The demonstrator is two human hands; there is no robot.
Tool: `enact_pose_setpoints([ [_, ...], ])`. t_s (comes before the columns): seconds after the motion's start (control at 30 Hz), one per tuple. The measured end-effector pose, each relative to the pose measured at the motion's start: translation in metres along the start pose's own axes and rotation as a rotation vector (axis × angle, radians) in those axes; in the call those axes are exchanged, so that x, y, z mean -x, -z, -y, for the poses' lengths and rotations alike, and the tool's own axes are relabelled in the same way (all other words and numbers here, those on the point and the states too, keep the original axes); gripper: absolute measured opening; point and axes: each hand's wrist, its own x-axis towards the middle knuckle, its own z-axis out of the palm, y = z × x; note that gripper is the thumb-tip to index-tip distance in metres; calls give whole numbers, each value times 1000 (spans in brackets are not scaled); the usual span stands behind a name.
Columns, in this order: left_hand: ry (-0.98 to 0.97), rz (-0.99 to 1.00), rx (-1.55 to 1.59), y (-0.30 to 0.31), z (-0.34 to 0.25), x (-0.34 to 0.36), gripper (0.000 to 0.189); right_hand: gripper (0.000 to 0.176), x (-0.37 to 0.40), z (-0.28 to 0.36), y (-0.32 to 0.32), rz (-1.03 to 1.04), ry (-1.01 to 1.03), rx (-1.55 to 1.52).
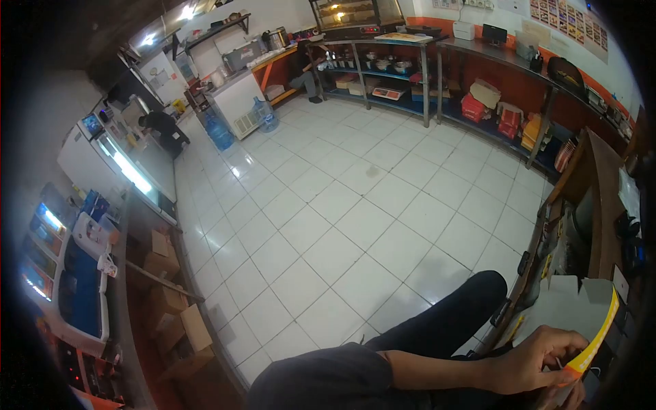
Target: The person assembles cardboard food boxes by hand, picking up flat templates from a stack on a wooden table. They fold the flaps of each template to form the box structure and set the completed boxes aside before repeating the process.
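My left hand (540,359) reaches across to the lower right, its fingers closed on the yellow-orange edge of a folding paperboard box (567,301). The board's grey-white inner side faces up, with flaps standing out. Just below, a small part of my right hand (572,395) shows at the lower edge of the box, its fingers bent against the board. Most of that hand is out of view or hidden.
A wooden counter (605,198) with shelves rises on the right. White floor tiles (328,219) spread ahead. Blue water bottles (219,131) stand beside a white freezer (239,106). One person (164,130) bends at the left; another person (305,72) sits near the back shelves.
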Motion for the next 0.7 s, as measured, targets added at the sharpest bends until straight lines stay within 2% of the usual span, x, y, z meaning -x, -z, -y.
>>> enact_pose_setpoints([
  [0.07, -123, 45, -206, -3, 2, 1, 33, 47, 2, -14, -1, 18, -27, -84],
  [0.1, -267, 56, -414, 1, 4, 2, 29, 47, 7, -15, 6, 32, -62, -160],
  [0.17, -555, 53, -875, 12, 10, 3, 27, 15, 11, -6, -1, -43, -284, -310],
  [0.2, -466, 85, -890, 18, 9, 3, 26, 18, 8, 3, -2, -102, -332, -415],
  [0.23, -572, 71, -778, 25, 4, 6, 29, 22, 4, 8, 3, -76, -380, -472],
  [0.27, -573, 81, -858, 27, -6, 4, 27, 25, 1, 12, 7, -61, -360, -426],
  [0.3, -652, -52, -1008, 18, -4, 5, 24, 25, -8, 16, 13, -20, -285, -462],
  [0.37, -718, -55, -989, 25, 11, 2, 28, 24, -19, 16, 20, 96, -261, -454],
  [0.43, -601, -107, -1043, 25, 16, 3, 31, 21, -24, 11, 18, 113, -383, -510],
  [0.47, -596, -76, -1015, 22, 24, 1, 31, 21, -22, 7, 17, 105, -412, -549],
  [0.53, -628, -170, -895, 12, 25, 3, 32, 20, -23, 13, 26, 84, -438, -590],
  [0.63, -597, -100, -883, 9, 32, 2, 28, 19, -23, 11, 29, 50, -423, -573],
  [0.7, -589, -44, -980, 11, 29, 3, 26, 19, -26, 12, 34, 130, -388, -523],
])
